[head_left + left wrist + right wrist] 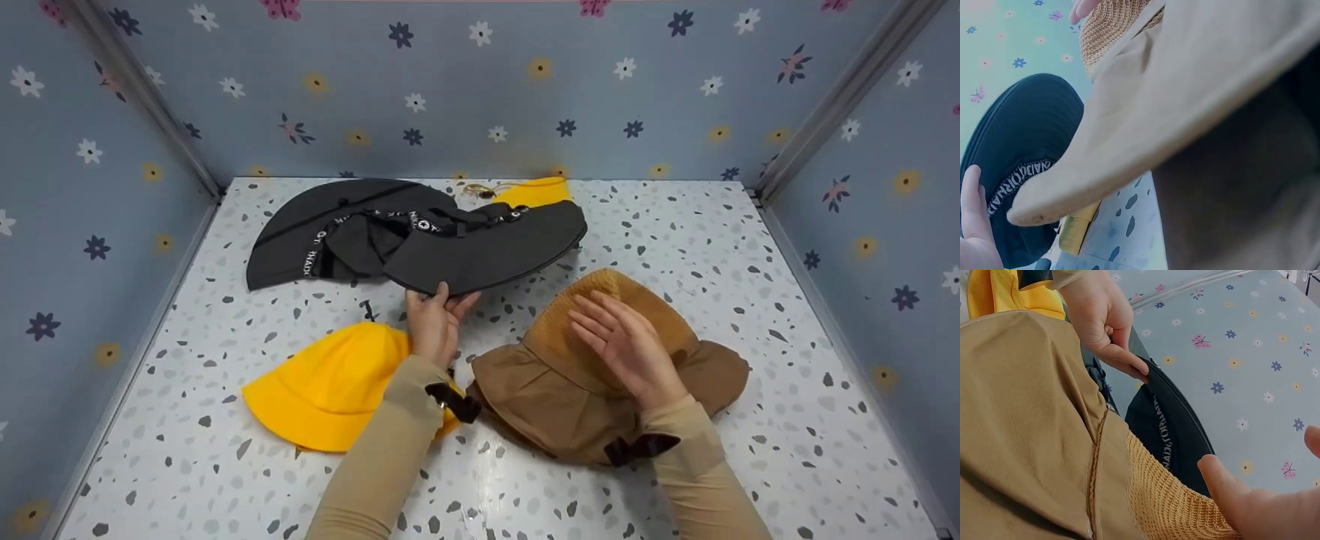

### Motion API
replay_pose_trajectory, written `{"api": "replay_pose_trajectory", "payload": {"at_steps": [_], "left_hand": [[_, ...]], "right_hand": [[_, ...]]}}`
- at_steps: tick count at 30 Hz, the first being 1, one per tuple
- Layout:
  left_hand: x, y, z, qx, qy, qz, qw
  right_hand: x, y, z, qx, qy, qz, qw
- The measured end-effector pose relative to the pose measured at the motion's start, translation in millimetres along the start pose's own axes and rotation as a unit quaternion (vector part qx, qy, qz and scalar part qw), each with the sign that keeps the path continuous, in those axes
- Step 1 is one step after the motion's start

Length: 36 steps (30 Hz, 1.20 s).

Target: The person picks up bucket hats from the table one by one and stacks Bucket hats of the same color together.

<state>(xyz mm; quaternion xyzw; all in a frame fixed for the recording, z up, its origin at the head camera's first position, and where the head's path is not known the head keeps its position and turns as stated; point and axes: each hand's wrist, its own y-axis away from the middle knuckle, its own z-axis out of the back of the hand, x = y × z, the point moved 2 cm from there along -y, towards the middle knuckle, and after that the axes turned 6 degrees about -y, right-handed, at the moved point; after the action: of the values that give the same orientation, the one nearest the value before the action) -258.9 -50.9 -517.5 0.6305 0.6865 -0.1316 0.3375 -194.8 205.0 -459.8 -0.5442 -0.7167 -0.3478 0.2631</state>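
Note:
My left hand (437, 324) pinches the near brim edge of a black sun hat (487, 259) with a lettered band, thumb on top and fingers beneath. That brim is tilted. In the right wrist view, the same hand (1100, 318) grips the black brim (1182, 416). My right hand (626, 349) has straight fingers and lies over the woven tan crown of a brown bucket hat (574, 420); whether it touches the crown I cannot tell. The brown brim (1129, 124) fills much of the left wrist view. Under my left forearm, a yellow bucket hat (330, 390) is partly hidden.
Another black brim (300, 221) lies at the back left, overlapping the held hat. A second yellow item (536, 193) with a cord shows behind it. The speckled tabletop (810, 450) is bounded by flower-patterned panels (480, 90) at the back and both sides.

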Motion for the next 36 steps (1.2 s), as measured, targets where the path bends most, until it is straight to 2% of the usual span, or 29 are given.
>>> {"api": "replay_pose_trajectory", "payload": {"at_steps": [7,17,27,36], "left_hand": [[-1.8,2.9,-3.4,0.016,0.014,0.006,0.9998],[-5.7,10.3,-5.3,0.075,0.012,0.018,0.9969],[-4.8,11.3,-7.8,0.094,-0.018,0.046,0.9943],[-4.0,12.2,-8.7,0.109,-0.037,0.06,0.9915]], "right_hand": [[-4.0,-4.9,-3.8,0.009,0.007,-0.009,1.0],[-5.0,-6.4,-7.3,0.021,-0.012,-0.005,1.0],[-3.8,-9.7,-5.5,-0.017,-0.052,0.044,0.998],[-0.6,-10.0,-2.0,-0.043,-0.106,0.086,0.99]]}}
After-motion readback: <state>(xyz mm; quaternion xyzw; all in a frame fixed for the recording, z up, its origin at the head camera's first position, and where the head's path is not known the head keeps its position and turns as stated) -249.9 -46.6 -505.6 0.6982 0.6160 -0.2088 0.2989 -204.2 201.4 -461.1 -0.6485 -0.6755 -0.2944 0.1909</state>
